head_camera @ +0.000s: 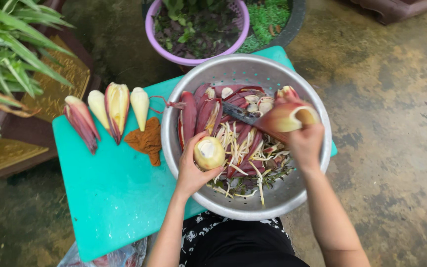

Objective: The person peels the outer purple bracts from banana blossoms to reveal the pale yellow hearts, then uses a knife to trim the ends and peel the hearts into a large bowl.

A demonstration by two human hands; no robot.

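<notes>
Both hands work over a metal colander [292, 198] resting partly on a turquoise desk [105, 198]. Left hand [192, 168]: fingers curled closed around a pale, rounded banana-blossom core [209, 152], its cut, cream-coloured end facing up toward the camera, so that its long axis runs roughly toward the viewer and its length cannot be judged. Right hand [305, 141]: closed on a reddish curled bract [285, 117] and, it appears, on a knife [240, 113]; the handle is hidden inside the grip, and only the dark blade shows, its long axis running up and to the left of this hand, tip over the colander's middle. Between and beneath the hands lie red bracts and pale, stringy florets [243, 148]; their count is hard to make out in the tangle. To the left of the left hand, on the desk, four peeled blossom pieces [117, 109] lie side by side, pointed ends away from the person except the outermost, which slants, with a brown scrap [147, 141] just beside them. Beyond the hands, a purple basket of dark leaves [196, 29] is cut off by the upper edge. Both forearms are cut off at the lower edge.
</notes>
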